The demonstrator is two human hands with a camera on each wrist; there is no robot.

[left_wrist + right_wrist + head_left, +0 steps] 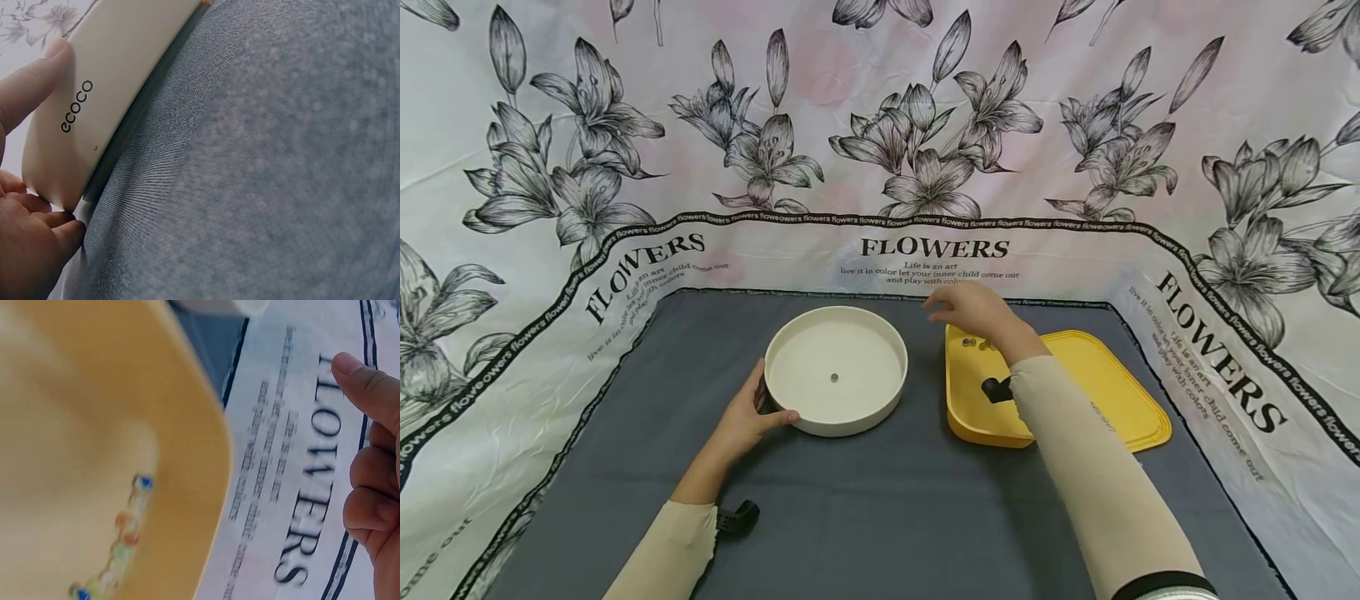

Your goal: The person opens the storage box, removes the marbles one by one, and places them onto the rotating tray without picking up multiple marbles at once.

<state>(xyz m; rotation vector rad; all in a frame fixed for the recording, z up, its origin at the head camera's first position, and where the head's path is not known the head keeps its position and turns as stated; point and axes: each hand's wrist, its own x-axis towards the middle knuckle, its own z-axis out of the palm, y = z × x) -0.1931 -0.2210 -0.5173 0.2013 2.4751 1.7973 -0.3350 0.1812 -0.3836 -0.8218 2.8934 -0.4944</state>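
Note:
My left hand (748, 417) grips the near left side of a round cream-white dish (835, 425) on the grey cloth. In the left wrist view, its thumb lies on the dish wall marked "ecoco", with the other fingers at the bottom edge. One small marble (834, 378) rests on the dish floor. Above the back edge of a yellow box (985, 435) is my right hand (976, 312). Its fingers bend loosely, the thumb stands apart, and nothing shows between them. Several clear marbles (122, 537) with coloured cores lie along the box's inner wall. My right forearm hides part of the box.
A yellow lid (1120, 383) lies to the right of the box, partly behind my right sleeve. Grey cloth (865, 517) covers the table's middle, bordered by white fabric (775, 258) with flower drawings and lettering. A dark wrist mount (737, 518) sticks out from my left sleeve.

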